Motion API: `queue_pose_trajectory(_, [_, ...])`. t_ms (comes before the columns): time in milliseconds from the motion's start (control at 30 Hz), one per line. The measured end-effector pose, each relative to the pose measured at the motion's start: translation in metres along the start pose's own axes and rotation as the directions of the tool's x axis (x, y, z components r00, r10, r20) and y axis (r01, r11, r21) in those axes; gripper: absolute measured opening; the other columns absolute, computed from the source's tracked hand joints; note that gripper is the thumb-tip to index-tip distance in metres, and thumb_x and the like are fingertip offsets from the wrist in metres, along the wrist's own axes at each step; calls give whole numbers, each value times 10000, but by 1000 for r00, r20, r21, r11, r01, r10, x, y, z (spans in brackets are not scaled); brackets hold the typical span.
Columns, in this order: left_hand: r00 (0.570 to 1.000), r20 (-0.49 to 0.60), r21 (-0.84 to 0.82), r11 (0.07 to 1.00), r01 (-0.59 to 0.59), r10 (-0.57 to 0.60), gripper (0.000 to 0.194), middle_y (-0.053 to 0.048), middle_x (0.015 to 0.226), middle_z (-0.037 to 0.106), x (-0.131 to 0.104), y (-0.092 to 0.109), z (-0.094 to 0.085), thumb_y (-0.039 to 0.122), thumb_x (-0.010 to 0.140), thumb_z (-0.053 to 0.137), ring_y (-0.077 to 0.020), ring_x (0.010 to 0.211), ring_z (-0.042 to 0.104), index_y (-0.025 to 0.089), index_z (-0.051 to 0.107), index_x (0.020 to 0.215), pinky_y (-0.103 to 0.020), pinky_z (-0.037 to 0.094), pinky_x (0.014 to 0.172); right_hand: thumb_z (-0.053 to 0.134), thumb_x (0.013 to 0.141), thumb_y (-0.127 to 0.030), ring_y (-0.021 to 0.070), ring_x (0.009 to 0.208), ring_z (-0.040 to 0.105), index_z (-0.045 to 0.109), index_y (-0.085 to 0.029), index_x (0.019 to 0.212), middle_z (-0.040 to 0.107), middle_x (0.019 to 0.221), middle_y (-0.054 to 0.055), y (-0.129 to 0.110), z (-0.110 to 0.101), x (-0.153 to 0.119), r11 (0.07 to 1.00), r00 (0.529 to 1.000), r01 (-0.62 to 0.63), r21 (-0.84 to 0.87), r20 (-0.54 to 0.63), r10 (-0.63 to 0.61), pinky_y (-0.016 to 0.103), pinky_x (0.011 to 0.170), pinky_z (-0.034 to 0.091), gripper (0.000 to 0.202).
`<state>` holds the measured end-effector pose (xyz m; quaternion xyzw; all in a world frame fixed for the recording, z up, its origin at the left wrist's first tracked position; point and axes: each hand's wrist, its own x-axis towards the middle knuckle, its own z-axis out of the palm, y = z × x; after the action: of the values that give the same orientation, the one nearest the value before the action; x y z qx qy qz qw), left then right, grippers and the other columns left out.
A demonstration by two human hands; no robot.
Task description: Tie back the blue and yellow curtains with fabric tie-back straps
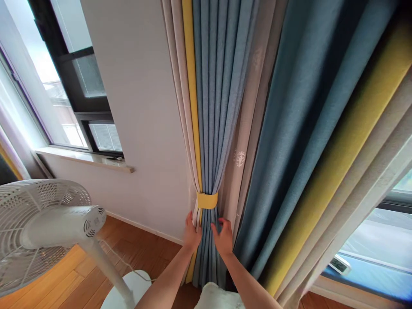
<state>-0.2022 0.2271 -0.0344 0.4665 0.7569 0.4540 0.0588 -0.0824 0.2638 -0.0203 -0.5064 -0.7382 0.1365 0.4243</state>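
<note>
A pleated curtain (214,107), blue with yellow and pale bands, hangs in the middle, gathered by a yellow tieback (207,200) around its narrow waist. Just below the band, my left hand (192,234) is at the curtain's left edge, fingers apart and pointing up. On the other side, my right hand (222,236) touches or nearly touches the blue folds, its thumb and fingers spread. Neither hand has anything gripped in it.
A white standing fan (61,227) is at the lower left, its cord on the wooden floor (125,236). Behind it are a window sill (86,158) and dark-framed window. Loose blue and yellow curtains (299,141) fill the right, beside a small digital device (340,264).
</note>
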Motion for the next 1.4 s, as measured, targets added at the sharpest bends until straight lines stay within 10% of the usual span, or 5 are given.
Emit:
queue_pose_trajectory(133, [966, -238, 34, 995, -92, 97, 331, -113, 1195, 428, -2, 21, -10, 340, 756, 486, -234, 1174, 349, 187, 474, 1049, -423, 277, 983, 361, 829, -362, 192, 922, 518, 537, -166, 990, 580, 946, 74, -9, -2, -4, 991, 990, 132, -17, -43, -132, 316, 829, 373, 308])
queue_pose_trajectory(567, [986, -142, 187, 980, -63, 90, 167, -56, 1314, 358, 24, 58, -15, 306, 749, 496, -288, 1214, 282, 242, 615, 848, -547, 177, 979, 338, 848, -229, 185, 884, 581, 518, -186, 1125, 625, 991, 77, -31, -5, 25, 922, 985, 140, -362, 147, -91, 292, 766, 358, 333])
queue_pose_trajectory(900, [988, -130, -24, 996, -91, 87, 142, -63, 1171, 450, 18, 52, -15, 298, 758, 478, -187, 1064, 450, 199, 580, 752, -315, 390, 897, 312, 853, -272, 210, 765, 622, 625, -169, 844, 671, 795, 97, -34, -6, 51, 849, 965, 79, -523, 252, 66, 310, 701, 395, 330])
queue_pose_trajectory(1400, [984, 174, 193, 981, -10, -24, 155, -107, 1016, 499, -14, 11, 11, 250, 801, 399, -184, 831, 564, 157, 511, 852, -292, 425, 694, 414, 805, -286, 250, 818, 617, 657, -174, 767, 662, 807, 131, -6, -3, -11, 868, 883, 65, -492, 433, 179, 357, 727, 415, 270])
